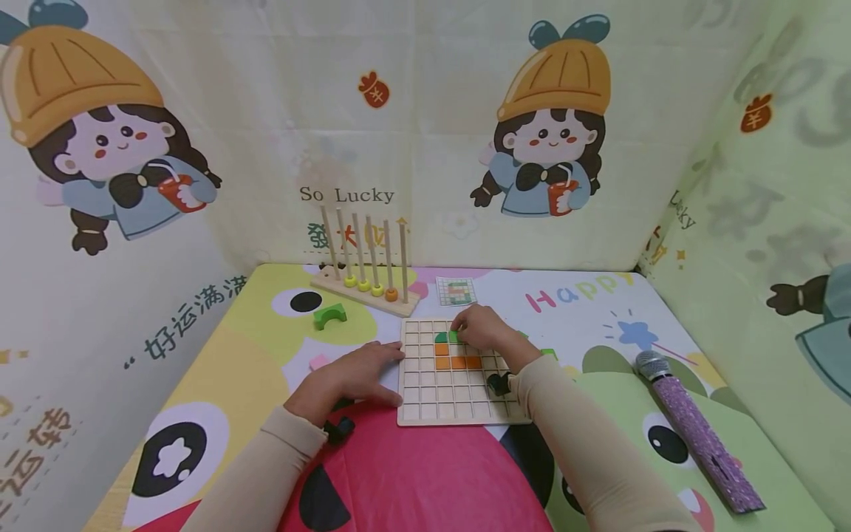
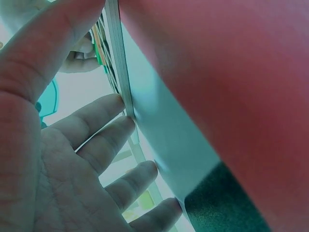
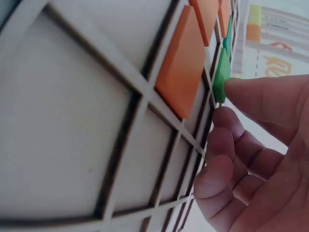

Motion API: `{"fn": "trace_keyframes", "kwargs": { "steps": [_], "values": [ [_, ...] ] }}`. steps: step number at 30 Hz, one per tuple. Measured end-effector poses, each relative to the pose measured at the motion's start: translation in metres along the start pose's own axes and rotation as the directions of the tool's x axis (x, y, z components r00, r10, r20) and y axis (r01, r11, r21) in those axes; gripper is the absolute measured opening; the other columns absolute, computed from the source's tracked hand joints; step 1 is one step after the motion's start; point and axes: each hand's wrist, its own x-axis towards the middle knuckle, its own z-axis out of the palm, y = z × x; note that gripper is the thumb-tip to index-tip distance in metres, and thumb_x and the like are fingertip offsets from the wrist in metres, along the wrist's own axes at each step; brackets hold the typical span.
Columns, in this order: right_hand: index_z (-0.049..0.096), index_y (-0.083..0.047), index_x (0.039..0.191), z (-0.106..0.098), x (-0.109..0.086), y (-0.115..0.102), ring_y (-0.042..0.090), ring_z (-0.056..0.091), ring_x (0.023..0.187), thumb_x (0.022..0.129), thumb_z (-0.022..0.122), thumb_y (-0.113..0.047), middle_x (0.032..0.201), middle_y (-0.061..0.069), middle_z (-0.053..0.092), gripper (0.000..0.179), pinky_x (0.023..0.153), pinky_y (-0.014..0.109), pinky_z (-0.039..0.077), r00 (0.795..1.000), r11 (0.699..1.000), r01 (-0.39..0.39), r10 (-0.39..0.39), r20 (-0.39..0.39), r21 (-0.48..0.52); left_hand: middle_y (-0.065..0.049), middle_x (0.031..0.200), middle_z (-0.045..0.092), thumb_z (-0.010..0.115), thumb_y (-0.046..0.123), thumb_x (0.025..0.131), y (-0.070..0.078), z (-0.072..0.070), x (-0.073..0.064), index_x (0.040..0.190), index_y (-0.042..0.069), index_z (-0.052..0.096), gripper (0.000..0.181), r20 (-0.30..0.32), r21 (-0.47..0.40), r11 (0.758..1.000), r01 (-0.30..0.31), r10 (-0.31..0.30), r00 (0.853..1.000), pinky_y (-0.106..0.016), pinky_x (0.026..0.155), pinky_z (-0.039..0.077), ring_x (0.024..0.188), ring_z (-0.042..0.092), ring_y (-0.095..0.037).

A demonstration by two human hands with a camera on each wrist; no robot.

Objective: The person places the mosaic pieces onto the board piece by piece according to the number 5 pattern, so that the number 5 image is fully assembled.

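Observation:
A wooden grid board [image 1: 419, 391] lies flat on the table, with several orange tiles [image 1: 459, 363] set in its squares. A dark green piece with a curved edge [image 1: 441, 338] sits just above them. My right hand [image 1: 482, 327] reaches over the upper part of the board and pinches a green tile [image 3: 222, 75] at the grid, its thumb on the tile and the other fingers curled. At the board's left side, my left hand [image 1: 352, 377] is spread, thumb and fingertips touching the edge. In the left wrist view, the fingers [image 2: 111, 145] appear extended along that edge.
Behind the board lies a small card with a coloured grid pattern [image 1: 456, 291]. A wooden peg rack [image 1: 319, 279] with yellow and orange beads stands at back left, near a green arch block [image 1: 330, 316]. A glittery purple microphone [image 1: 705, 443] lies at right. A green piece [image 1: 548, 353] is beside my right forearm.

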Motion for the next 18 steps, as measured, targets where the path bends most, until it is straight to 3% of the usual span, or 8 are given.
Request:
{"fn": "trace_keyframes", "kwargs": {
  "steps": [2,8,18],
  "values": [
    [0.080,-0.009,0.115,-0.001,-0.002,0.002,0.027,0.068,0.107,0.096,0.059,-0.004,0.114,0.010,0.077,0.028,0.094,0.043,0.056,1.000,1.000,-0.001,0.001,0.007,0.007,-0.007,0.166,0.040,0.087,0.040,0.080,0.000,0.001,0.001,0.151,0.010,0.052,0.085,0.002,0.005,1.000,0.008,-0.008,1.000,-0.050,0.121,0.037,0.150,0.037,-0.035],
    [0.075,-0.007,0.124,-0.010,-0.014,0.016,0.024,0.063,0.095,0.098,0.060,-0.009,0.112,0.011,0.073,0.030,0.084,0.041,0.054,1.000,0.995,-0.019,0.019,-0.004,0.100,-0.006,0.166,0.039,0.087,0.042,0.080,-0.002,0.002,0.002,0.151,0.011,0.052,0.085,-0.001,0.011,1.000,0.011,-0.011,1.000,-0.050,0.120,0.038,0.150,0.037,-0.034],
    [0.072,-0.002,0.123,-0.026,-0.039,0.056,0.029,0.065,0.101,0.098,0.062,-0.014,0.113,0.016,0.072,0.029,0.090,0.046,0.055,0.996,0.993,-0.064,0.069,-0.049,0.098,-0.006,0.167,0.038,0.087,0.042,0.080,-0.003,0.002,0.002,0.151,0.012,0.052,0.085,0.003,0.006,1.000,0.018,-0.018,1.000,-0.050,0.120,0.036,0.151,0.035,-0.035]
  ]
}}
